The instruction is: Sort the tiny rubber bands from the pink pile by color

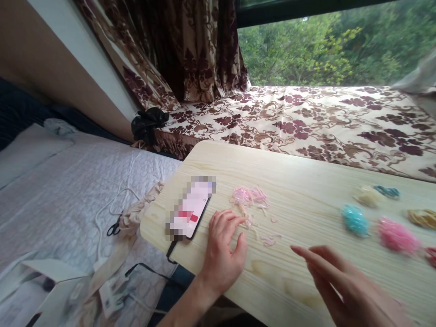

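My left hand (225, 247) rests over the wooden table (306, 181) with its fingers apart, the fingertips at the near edge of a loose pile of pink and pale strands (250, 198). A few short pink strands (270, 240) lie scattered just right of that hand. Farther right, my right hand (334, 277) hovers above the table's front part, fingers stretched out and slightly blurred, with nothing visible in it. To the left of my left hand lies a phone (192, 211) with a lit screen, a black cable running from its lower end.
Teal (355, 220), pink (398, 236), cream (368, 195) and tan bundles (422, 218) sit at the table's right, near a dark blue one (387, 191). A bed (85, 168) with cables, scissors (113, 228) and a white box (51, 290) is at left. A flowered window seat (299, 122) borders the table.
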{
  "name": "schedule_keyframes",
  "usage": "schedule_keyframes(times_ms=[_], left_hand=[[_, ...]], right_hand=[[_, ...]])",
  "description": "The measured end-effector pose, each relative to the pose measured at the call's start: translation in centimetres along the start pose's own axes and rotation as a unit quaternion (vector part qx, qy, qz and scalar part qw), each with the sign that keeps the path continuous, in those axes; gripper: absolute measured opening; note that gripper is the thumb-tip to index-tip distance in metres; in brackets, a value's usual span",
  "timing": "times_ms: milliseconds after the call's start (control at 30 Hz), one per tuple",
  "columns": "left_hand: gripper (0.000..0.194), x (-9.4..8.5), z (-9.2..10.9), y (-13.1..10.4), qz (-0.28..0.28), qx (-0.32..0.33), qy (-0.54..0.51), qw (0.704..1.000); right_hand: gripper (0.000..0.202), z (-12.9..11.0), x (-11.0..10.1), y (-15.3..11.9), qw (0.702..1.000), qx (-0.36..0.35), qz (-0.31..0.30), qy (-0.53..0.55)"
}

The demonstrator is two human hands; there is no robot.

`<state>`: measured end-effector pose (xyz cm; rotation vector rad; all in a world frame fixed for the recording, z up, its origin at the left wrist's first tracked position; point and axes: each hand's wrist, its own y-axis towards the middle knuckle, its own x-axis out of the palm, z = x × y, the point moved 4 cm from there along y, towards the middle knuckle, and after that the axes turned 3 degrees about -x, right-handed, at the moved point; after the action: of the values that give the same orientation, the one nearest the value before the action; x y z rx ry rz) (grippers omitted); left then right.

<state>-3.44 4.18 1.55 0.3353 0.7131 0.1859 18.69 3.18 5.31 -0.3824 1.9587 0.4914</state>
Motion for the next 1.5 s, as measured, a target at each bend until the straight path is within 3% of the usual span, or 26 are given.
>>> schedule_keyframes(times_ms=[67,267,700,933,1133,1333,1500], left_hand=[[0.03,0.0,0.0,0.0,-0.003,-0.003,-0.008,1.0],[0.03,-0.2,0.2,-0.1,-0.014,-0.009,-0.012,1.0],[0.031,-0.1,0.1,0.0,-0.026,-0.013,-0.007,1.0],[0.036,0.0,0.1,-0.2,-0.026,-0.013,0.008,1.0],[0.036,0.1,0.1,-0.2,-0.036,-0.016,0.008,0.999],[0.038,-0.1,0.3,-0.1,-0.035,-0.014,0.007,0.999],[0.038,0.0,0.1,-0.2,-0.035,-0.013,0.002,0.999]], right_hand=[[0.034,-1.0,0.8,1.2,0.999,-0.031,-0.027,-0.012],[0.038,-1.1,2.3,2.4,0.997,-0.052,-0.002,-0.049],[0.035,1.1,2.6,1.7,0.997,-0.022,-0.039,-0.058],[0.041,1.8,2.2,4.3,0.999,0.001,0.022,-0.047],[0.037,2.0,2.3,4.6,0.999,0.005,-0.015,-0.03],[0.029,2.4,1.8,6.3,0.998,0.0,0.022,-0.053],[0.023,2.3,2.5,8.2,0.998,0.028,-0.034,-0.041]])
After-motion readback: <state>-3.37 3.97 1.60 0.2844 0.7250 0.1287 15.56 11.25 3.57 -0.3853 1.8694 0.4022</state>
